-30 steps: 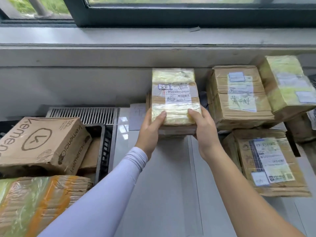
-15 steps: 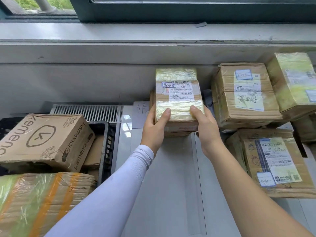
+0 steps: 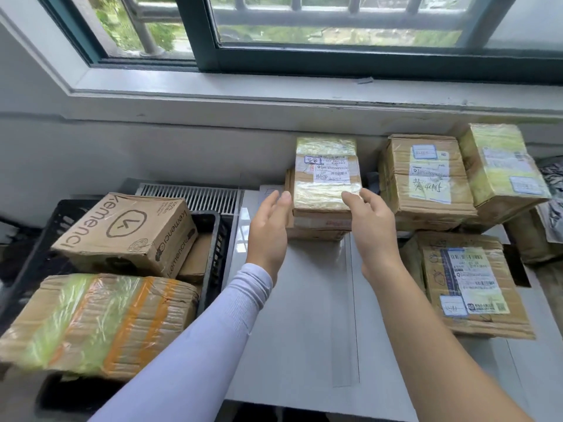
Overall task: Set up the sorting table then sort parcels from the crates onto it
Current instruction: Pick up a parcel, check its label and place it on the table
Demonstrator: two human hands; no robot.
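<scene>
- A taped parcel (image 3: 327, 179) is lying flat on top of a small stack of boxes at the far edge of the white sorting table (image 3: 304, 300), against the wall under the window (image 3: 335, 25).
- The left hand (image 3: 268, 229), in a pale sleeve (image 3: 195, 345), is hovering just left of the taped parcel with its fingers straight and relaxed, gripping nothing.
- The right hand (image 3: 373, 226) is hovering just right of the taped parcel, fingers loosely spread; its fingertips are sitting at the parcel's near corner, and whether they touch it cannot be told.
- The two hands are standing apart, one on each side of the taped parcel.
- Well left of the taped parcel, a black crate (image 3: 213, 239) is holding a printed brown carton (image 3: 128, 233), lying tilted, with a smaller cardboard box (image 3: 195, 257) tucked beside it.
- A parcel with green and orange tape (image 3: 97, 321) is lying nearer the camera than the crate.
- Right of the taped parcel, a labelled carton (image 3: 426, 181) and a yellow-taped box (image 3: 499, 169) are sitting side by side, with a flat labelled parcel (image 3: 469, 284) lying in front of them.
</scene>
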